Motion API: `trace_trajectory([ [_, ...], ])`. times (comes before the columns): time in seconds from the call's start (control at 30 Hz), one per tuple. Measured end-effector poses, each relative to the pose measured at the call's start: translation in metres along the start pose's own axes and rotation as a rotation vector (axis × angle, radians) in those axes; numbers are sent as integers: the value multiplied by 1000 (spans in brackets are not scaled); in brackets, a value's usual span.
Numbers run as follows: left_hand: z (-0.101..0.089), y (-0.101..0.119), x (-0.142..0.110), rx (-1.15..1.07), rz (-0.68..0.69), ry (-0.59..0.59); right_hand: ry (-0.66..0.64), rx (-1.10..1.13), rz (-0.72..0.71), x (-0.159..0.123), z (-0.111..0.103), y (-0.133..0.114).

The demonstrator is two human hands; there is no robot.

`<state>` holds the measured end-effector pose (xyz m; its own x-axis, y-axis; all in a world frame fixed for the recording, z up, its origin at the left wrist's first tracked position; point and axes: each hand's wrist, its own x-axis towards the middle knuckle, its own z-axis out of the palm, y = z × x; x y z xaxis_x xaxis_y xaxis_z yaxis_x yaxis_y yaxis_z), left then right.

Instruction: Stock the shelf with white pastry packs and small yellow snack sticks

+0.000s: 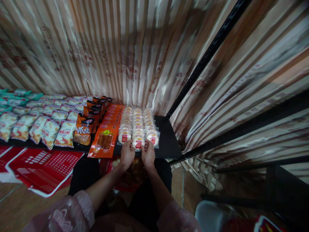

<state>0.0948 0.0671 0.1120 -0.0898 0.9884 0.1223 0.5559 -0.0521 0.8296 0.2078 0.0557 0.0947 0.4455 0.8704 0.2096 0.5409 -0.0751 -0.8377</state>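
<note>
Pink sleeves (72, 209) sit nearest. Left hand (127, 155) and right hand (148, 155) pinch opposite edges of one white packet (138, 142), fingers nearly closed, at the middle row's front on the black shelf (170, 137), beside the orange pouch (104, 133).

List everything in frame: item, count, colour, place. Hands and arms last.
round-cake packets: many, three columns, white with red labels, shelf's right part
flat packets: stack, count unclear, orange, left of those
pouches: several, orange and black, further left
printed bags: many, mostly white, left
teal bags: several, far left
shelf: one, black, centre to left
baskets: at least one, red, below left
sheeting: striped beige, behind and right
bars: several, black, right
tub: one, pale, lower right
floor: brown tile, below
left hand, right hand: at front middle packet
sleeves: two, pink
legs: two, black-clad
</note>
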Motion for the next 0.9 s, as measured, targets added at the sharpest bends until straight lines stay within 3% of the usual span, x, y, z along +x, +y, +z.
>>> trace_trajectory([
  [0.6,9,-15,-3,-19,141,33,11,-10,-133,-10,6,10],
  [0.9,3,-11,-15,64,247,5,17,-81,-170,-12,9,14],
])
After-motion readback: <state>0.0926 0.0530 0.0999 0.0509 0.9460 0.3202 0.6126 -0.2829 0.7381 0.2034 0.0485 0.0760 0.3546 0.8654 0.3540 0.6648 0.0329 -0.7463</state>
